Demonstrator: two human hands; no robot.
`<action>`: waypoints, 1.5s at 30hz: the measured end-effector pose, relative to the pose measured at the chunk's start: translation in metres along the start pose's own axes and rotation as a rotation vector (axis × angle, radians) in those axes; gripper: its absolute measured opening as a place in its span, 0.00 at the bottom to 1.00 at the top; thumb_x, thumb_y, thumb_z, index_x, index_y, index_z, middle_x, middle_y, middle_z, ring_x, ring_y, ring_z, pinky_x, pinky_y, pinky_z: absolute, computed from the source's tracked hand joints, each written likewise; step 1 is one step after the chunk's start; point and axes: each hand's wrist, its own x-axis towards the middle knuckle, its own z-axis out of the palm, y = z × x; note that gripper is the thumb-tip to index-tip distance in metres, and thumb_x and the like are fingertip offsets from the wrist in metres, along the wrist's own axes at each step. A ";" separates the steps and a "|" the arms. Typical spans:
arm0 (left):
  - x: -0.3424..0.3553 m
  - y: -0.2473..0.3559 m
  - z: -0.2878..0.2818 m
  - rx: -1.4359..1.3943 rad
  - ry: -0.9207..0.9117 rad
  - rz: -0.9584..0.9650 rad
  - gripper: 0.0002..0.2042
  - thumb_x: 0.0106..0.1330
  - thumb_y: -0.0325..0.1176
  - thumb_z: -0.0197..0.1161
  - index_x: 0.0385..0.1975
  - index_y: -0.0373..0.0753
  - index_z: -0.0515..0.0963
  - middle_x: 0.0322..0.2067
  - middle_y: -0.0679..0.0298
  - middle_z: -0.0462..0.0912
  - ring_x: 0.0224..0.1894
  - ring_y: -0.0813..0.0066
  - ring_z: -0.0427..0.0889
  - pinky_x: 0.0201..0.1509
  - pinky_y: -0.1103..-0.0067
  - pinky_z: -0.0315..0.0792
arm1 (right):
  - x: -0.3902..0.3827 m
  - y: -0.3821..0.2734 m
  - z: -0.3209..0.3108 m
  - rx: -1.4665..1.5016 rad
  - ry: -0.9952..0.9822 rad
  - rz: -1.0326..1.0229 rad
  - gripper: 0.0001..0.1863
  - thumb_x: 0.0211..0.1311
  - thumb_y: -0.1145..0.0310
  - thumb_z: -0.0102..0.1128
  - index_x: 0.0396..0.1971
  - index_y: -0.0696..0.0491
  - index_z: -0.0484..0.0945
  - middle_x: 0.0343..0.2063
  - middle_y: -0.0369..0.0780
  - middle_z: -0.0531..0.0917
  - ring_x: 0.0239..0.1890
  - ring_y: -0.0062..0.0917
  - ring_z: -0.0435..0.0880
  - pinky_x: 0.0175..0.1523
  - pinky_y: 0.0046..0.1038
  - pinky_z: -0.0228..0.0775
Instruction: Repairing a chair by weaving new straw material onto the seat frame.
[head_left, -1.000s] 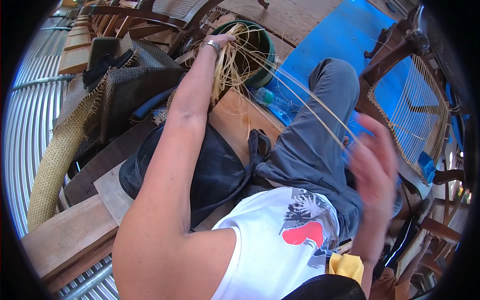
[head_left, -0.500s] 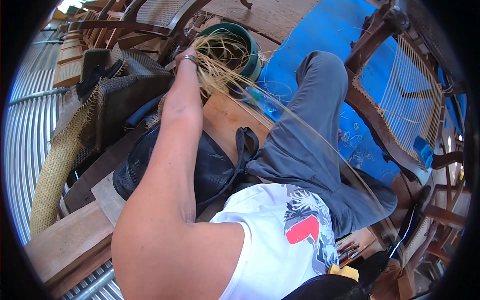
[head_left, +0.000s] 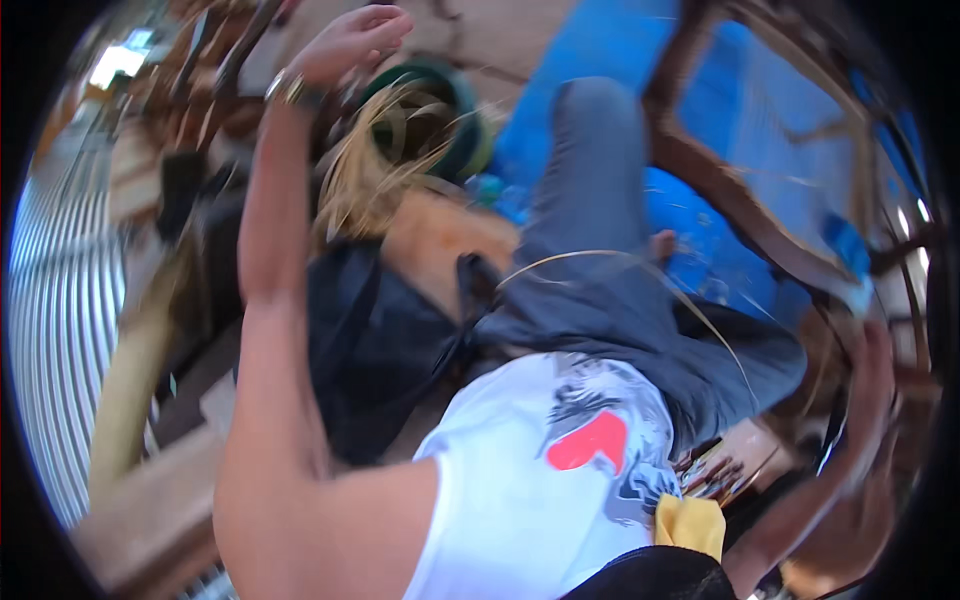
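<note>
My left hand (head_left: 350,42) is raised high above the green tub (head_left: 435,120), fingers loosely curled together; the blur keeps me from telling whether a strand is pinched in that grip. The bundle of pale cane strands (head_left: 365,165) spills out of the tub just below my wrist. One long cane strand (head_left: 620,262) arcs across my grey trousers (head_left: 640,320) toward my right hand (head_left: 870,400), down by the wooden chair frame (head_left: 740,215); its grip is too blurred to judge.
</note>
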 end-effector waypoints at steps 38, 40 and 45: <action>-0.076 0.221 0.171 0.542 -0.541 0.378 0.09 0.68 0.30 0.57 0.42 0.36 0.81 0.27 0.64 0.83 0.28 0.80 0.80 0.32 0.82 0.71 | 0.085 -0.007 0.049 0.432 0.386 -0.464 0.21 0.69 0.59 0.57 0.57 0.55 0.72 0.50 0.40 0.79 0.47 0.25 0.81 0.53 0.25 0.72; -0.074 0.229 0.210 0.526 -0.626 0.496 0.09 0.67 0.30 0.58 0.42 0.36 0.81 0.26 0.62 0.84 0.27 0.77 0.81 0.31 0.81 0.72 | 0.043 -0.078 0.084 0.602 0.224 -0.623 0.20 0.67 0.64 0.60 0.55 0.57 0.72 0.46 0.43 0.81 0.42 0.24 0.83 0.45 0.23 0.75; -0.035 0.200 0.223 0.270 -0.930 0.420 0.10 0.69 0.34 0.57 0.42 0.36 0.81 0.28 0.67 0.85 0.29 0.83 0.81 0.32 0.82 0.71 | 0.030 -0.072 0.072 0.541 -0.209 -0.424 0.09 0.62 0.70 0.62 0.39 0.59 0.80 0.28 0.40 0.83 0.32 0.21 0.81 0.35 0.23 0.72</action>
